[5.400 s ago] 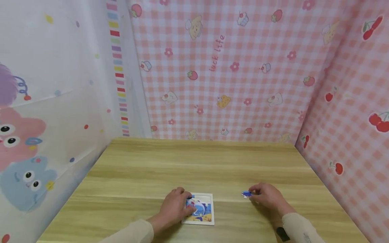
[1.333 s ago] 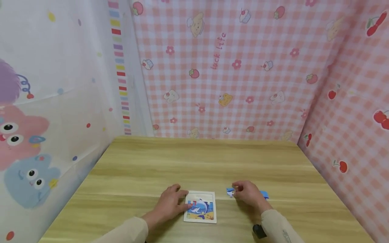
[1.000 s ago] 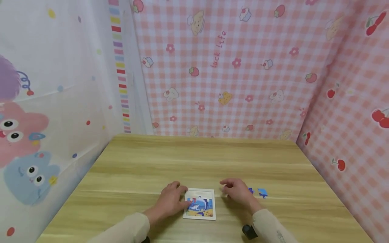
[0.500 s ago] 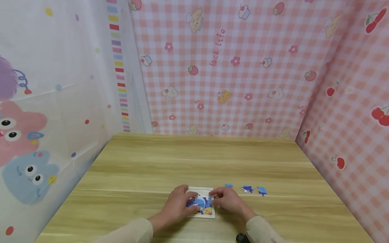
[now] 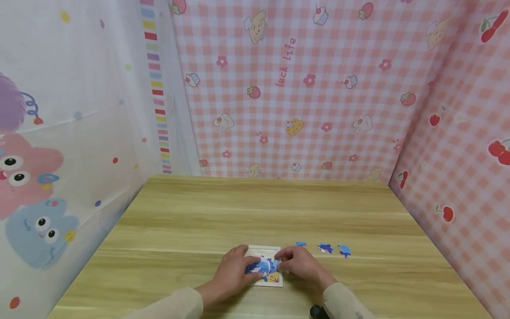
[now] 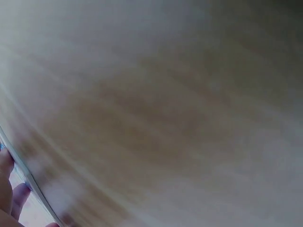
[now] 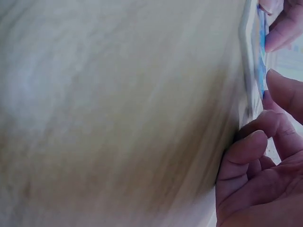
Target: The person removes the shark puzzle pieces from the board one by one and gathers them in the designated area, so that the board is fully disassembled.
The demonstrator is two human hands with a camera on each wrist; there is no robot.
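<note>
A small white-framed jigsaw puzzle (image 5: 264, 284) lies on the table, part filled with blue, white and yellow pieces; its upper strip shows bare backing. My left hand (image 5: 235, 268) grips it from the left side, thumb and index finger reaching over the picture. At its right edge, my right hand (image 5: 299, 265) has index finger and thumb on a blue puzzle piece (image 5: 275, 262), other fingers curled. The right wrist view shows right fingertips (image 7: 272, 78) close to that blue edge. Beyond my right hand lie three loose puzzle pieces (image 5: 325, 248), apart from the frame.
The wooden table (image 5: 255, 208) reaches back to a pink checked cloth wall (image 5: 295, 102). Patterned cloth also hangs on the left and right. A black object (image 5: 318, 312) shows beside the right sleeve. The left wrist view is mostly blurred tabletop.
My right hand carried a piece left, left it right of the frame, then moved onto the puzzle's right edge. My left hand slid further over the picture. Little differs since half a second ago.
</note>
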